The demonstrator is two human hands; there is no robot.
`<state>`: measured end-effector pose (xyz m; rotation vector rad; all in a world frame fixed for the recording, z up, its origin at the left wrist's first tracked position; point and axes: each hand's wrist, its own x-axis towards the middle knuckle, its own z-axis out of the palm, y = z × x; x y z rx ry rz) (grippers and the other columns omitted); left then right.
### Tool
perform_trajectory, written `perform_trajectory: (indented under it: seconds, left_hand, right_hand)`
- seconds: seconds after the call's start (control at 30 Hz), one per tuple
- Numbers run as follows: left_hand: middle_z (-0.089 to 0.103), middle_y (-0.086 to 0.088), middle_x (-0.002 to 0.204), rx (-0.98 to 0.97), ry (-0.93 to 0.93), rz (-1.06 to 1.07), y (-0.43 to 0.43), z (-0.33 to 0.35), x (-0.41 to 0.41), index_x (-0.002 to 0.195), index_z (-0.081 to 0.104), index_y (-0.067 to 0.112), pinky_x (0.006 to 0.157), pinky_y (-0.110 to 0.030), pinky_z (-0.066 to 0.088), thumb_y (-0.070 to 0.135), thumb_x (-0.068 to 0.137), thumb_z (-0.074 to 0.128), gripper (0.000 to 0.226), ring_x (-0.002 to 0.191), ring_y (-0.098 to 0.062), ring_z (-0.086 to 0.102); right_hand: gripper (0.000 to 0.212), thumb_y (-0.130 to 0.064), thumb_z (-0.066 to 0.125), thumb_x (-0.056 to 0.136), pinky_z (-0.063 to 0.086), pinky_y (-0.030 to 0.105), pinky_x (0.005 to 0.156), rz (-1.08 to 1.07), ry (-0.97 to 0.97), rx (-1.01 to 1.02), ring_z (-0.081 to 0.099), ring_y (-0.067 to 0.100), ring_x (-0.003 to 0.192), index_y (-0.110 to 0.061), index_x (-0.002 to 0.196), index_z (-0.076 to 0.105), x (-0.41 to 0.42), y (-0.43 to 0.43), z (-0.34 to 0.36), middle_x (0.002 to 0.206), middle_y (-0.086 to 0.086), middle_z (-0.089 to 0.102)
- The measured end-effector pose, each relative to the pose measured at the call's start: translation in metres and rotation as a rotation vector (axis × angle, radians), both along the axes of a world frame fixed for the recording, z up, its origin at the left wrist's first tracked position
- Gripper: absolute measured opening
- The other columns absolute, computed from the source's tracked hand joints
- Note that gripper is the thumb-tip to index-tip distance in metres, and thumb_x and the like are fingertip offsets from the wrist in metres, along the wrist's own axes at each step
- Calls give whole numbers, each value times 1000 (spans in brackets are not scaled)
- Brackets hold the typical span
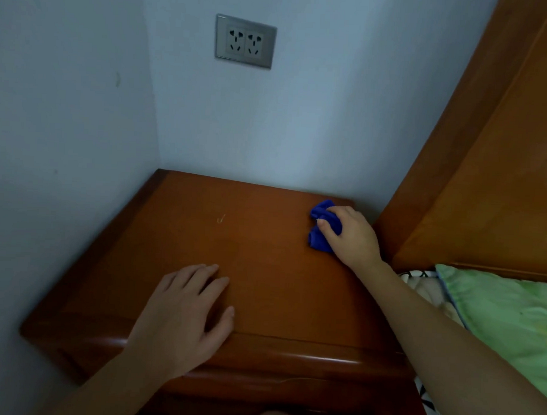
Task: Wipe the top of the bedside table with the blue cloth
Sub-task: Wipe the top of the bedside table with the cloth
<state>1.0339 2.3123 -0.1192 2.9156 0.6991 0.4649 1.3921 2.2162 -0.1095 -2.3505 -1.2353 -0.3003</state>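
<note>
The brown wooden bedside table (201, 242) fills the middle of the view, set into a corner of pale walls. A bunched blue cloth (319, 237) lies on its far right corner. My right hand (349, 232) presses down on the cloth, fingers curled over it, and hides part of it. Lying flat near the front edge of the tabletop, my left hand (186, 313) has its fingers spread and holds nothing.
A grey double wall socket (245, 41) sits on the back wall above the table. The wooden headboard (493, 160) rises on the right. A green pillow (511, 321) and patterned bedding (427, 399) lie right of the table. A small pale mark (221, 218) shows on the tabletop.
</note>
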Motion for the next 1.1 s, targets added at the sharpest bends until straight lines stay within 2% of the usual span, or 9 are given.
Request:
perform_trajectory:
  seconds: [0.17, 0.27, 0.4, 0.57, 0.97, 1.1]
  left_hand:
    - [59, -1, 138, -7, -13, -6, 1, -3, 1, 130, 64, 21, 107, -42, 39, 55, 94, 37, 56, 131, -20, 50]
    - [59, -2, 137, -4, -19, -10, 3, -5, 1, 129, 64, 20, 105, -43, 41, 55, 95, 36, 57, 130, -21, 50]
    - [59, -1, 137, 1, -33, -5, 4, -5, 1, 129, 64, 21, 105, -43, 41, 55, 95, 37, 55, 130, -21, 50]
    - [60, -2, 137, 2, -38, -6, 2, -4, 1, 128, 65, 20, 105, -43, 41, 54, 95, 38, 54, 130, -21, 50]
    - [60, -1, 135, -9, -72, -10, 3, -3, -1, 129, 64, 20, 105, -41, 38, 54, 96, 37, 55, 129, -19, 49]
    - [58, 4, 134, -41, -72, 1, 4, 1, 1, 128, 62, 24, 105, -40, 37, 59, 94, 35, 55, 127, -17, 48]
  right_hand:
    - [49, -56, 53, 95, 41, 29, 89, 106, -41, -48, 55, 16, 112, -23, 131, 58, -19, -25, -2, 125, -4, 62]
    - [56, -61, 51, 91, 42, 29, 91, 174, -64, -83, 54, 13, 111, -26, 134, 56, -20, -44, -4, 127, -7, 61]
    - [46, -55, 61, 89, 48, 35, 88, 46, -22, -21, 57, 17, 106, -28, 127, 58, -4, -32, -2, 123, -4, 61]
    - [37, -52, 61, 87, 48, 35, 80, -110, 7, -18, 60, 25, 102, -27, 116, 61, 10, -2, 0, 116, 2, 63]
    - [47, -51, 61, 89, 49, 40, 87, -30, -25, -44, 58, 24, 107, -26, 128, 59, -50, -48, -5, 125, 0, 61]
    - [49, -52, 60, 90, 48, 42, 91, -11, -29, -50, 57, 24, 109, -25, 131, 57, -66, -57, -6, 127, 0, 60]
